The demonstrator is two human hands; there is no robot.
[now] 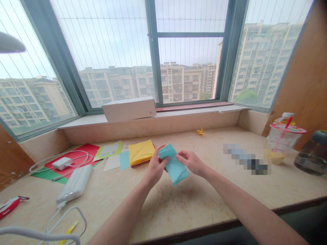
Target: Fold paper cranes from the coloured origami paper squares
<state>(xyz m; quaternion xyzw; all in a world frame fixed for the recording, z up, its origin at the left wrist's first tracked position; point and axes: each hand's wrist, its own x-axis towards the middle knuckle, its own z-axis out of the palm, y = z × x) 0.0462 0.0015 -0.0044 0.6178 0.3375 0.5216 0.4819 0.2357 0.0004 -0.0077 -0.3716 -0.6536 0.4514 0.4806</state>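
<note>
A folded sheet of light-blue paper [176,169] is held up over the counter, tilted with its lower end toward the right. My left hand [157,166] grips its left edge, thumb on the front face and fingers behind. On the upper right edge, my right hand [190,161] pinches the paper between thumb and fingers. Just left of my left hand lies a stack of yellow paper [141,152] with red sheets beneath it. A small yellow origami crane [200,131] stands farther back on the counter.
A white power bank [75,183], a charger [62,163] with cables, and red paper [85,154] lie at left. At right stand a plastic cup [282,141] with a straw and a dark bottle [313,153]. A white box [129,109] rests on the window ledge.
</note>
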